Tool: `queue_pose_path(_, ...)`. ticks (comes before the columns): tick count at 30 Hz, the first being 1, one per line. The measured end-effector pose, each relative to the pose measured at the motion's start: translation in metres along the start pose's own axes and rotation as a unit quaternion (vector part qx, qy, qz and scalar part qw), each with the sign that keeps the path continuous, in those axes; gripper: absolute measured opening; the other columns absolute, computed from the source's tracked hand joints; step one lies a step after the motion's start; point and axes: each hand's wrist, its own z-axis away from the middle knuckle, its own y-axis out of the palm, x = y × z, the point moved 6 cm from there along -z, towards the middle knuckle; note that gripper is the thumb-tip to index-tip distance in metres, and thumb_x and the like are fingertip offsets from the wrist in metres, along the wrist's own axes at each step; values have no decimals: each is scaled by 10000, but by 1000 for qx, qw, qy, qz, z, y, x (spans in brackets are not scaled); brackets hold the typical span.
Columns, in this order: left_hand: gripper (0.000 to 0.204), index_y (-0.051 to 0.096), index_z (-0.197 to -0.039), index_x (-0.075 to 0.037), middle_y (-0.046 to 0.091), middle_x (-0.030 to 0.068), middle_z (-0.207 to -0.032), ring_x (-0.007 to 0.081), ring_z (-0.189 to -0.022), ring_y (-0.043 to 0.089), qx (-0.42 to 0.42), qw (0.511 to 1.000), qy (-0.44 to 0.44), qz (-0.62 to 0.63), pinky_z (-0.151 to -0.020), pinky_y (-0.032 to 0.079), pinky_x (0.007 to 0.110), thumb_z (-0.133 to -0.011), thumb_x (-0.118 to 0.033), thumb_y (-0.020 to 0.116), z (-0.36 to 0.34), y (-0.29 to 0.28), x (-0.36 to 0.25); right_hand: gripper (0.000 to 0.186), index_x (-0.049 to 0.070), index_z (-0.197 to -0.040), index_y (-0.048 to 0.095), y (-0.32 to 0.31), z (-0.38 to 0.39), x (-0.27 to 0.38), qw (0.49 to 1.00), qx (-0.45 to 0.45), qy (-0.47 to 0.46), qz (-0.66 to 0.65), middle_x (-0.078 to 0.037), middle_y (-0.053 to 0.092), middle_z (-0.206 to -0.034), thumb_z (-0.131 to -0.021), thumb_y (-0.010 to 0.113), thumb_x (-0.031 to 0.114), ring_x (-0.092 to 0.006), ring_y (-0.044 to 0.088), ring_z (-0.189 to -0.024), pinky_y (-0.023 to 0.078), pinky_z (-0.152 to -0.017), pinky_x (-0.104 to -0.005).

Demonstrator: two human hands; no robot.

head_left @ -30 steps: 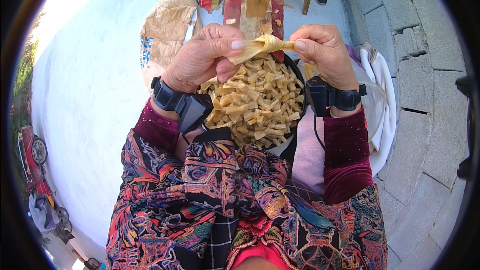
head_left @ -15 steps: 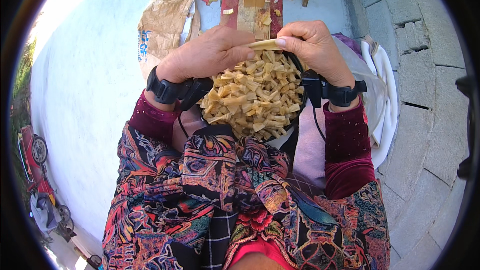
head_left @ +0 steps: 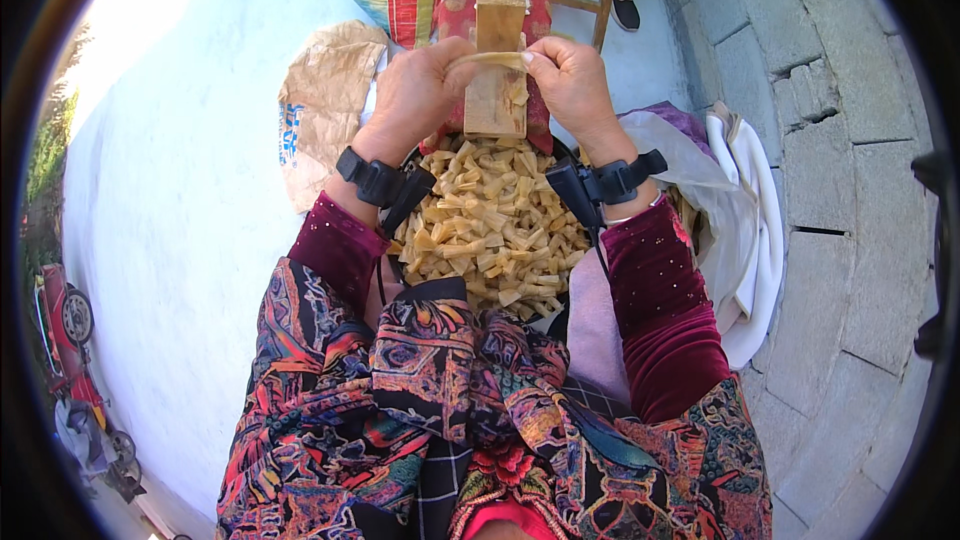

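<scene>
Yellowish strip (head_left: 490, 59) in the grip of both hands (head_left: 572, 85), arms (head_left: 660, 290) stretched forward and inward, over a wooden block (head_left: 496, 108).

Wooden block (head_left: 496, 112) behind strip (head_left: 490, 59), open room over pile (head_left: 495, 225)

Bright daylight, fisheye view.
Glare whitens the pale ground (head_left: 180, 190) at upper left; grey blocks (head_left: 830, 185) curve near dark, rounded edges.

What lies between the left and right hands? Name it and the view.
In the head view, a pale yellow strip spans from the left hand to the right hand, with the wooden block showing behind it.
</scene>
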Motion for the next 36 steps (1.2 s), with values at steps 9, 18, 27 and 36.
queue_pose_path(9, 274, 633, -936, -130, 623, 170, -752, 360, -746, 595, 18, 997, -1, -75, -627, 464, 440, -826, -362, 537, -1, 2, -1, 199, -19, -730, 631, 9, -5, -10, 984, 4, -65, 168, -142, 584, -590, -772, 612, 175, -219, 560, -527, 443, -538, -343)
queue_pose_path(18, 402, 604, -1015, -112, 608, 188, -725, 373, -664, 585, 119, 993, 10, 19, -601, 467, 429, -889, -465, 458, 46, 0, -55, 273, 10, -776, 633, 9, 25, 1, 907, 150, 210, -333, -32, 528, -538, -874, 568, 257, -100, 462, -413, 387, -394, -216)
queue_pose_path(27, 341, 402, -785, -107, 414, -31, -615, 94, -595, 459, -56, 677, -157, 717, -659, 443, 241, -995, -331, 254, 33, -6, -60, 259, 2, -886, 562, 47, 58, 36, 804, 289, 256, -453, 50, 456, -623, -930, 494, 248, -2, 366, -455, 290, -399, -136)
queue_pose_path(36, 393, 531, -879, -33, 477, -1, -633, 121, -533, 431, -215, 848, 89, 476, -510, 373, 240, -963, -381, 370, 37, -70, -52, 251, -10, -905, 573, 32, 60, 68, 701, 317, 205, -604, 70, 398, -592, -917, 513, 233, 14, 318, -463, 264, -400, -128)
